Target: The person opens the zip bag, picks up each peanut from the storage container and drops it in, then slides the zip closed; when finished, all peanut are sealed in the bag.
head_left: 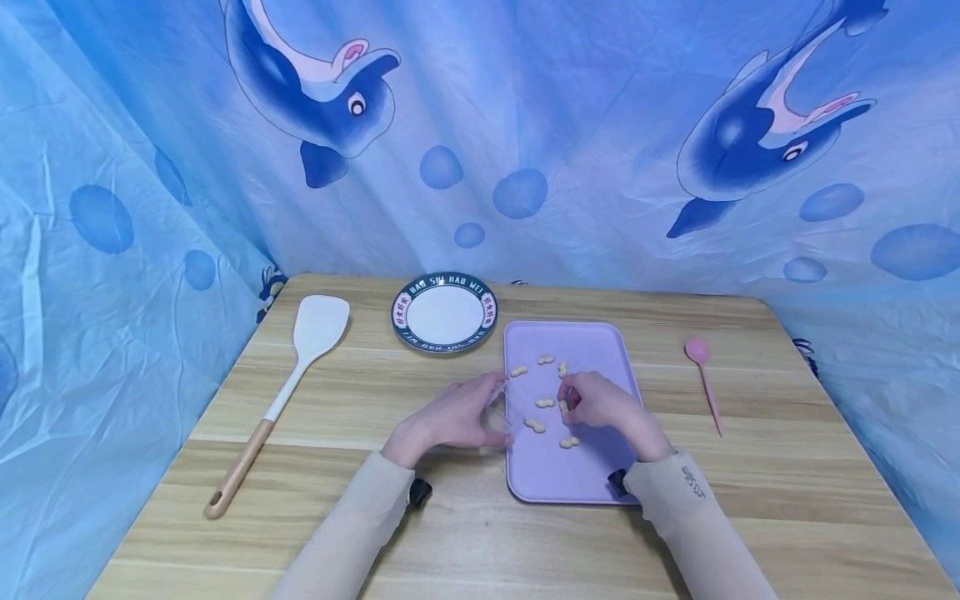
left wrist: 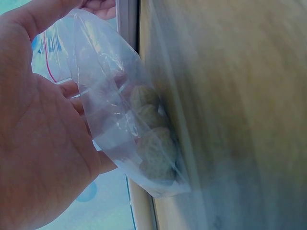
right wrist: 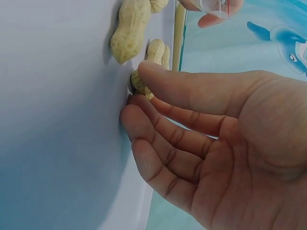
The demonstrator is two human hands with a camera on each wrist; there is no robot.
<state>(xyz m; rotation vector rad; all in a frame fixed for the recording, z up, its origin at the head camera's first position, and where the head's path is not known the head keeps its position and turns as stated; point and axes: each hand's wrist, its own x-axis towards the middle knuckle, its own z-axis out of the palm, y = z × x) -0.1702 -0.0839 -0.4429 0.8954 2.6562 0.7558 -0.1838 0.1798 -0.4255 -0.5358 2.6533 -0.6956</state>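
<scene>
My left hand (head_left: 461, 414) holds a clear plastic zip bag (left wrist: 105, 91) by its mouth, thumb on one side and fingers on the other, at the left edge of a lilac tray (head_left: 536, 475). Peanuts (left wrist: 156, 148) lie at the bottom of the bag, blurred through the film. Over the tray, my right hand (head_left: 600, 402) pinches a peanut (right wrist: 138, 84) with thumb and fingertips, which partly hide it. Several more unshelled peanuts, such as one peanut (head_left: 535, 425) near the bag, are scattered on the tray.
A white plate (head_left: 446, 315) with a dark green patterned rim stands behind the tray. At the left lies a white spatula (head_left: 318, 327) with a wooden handle. To the right is a pink spoon (head_left: 697, 350). A blue dolphin-print curtain (head_left: 570, 100) hangs behind the wooden table (head_left: 337, 400).
</scene>
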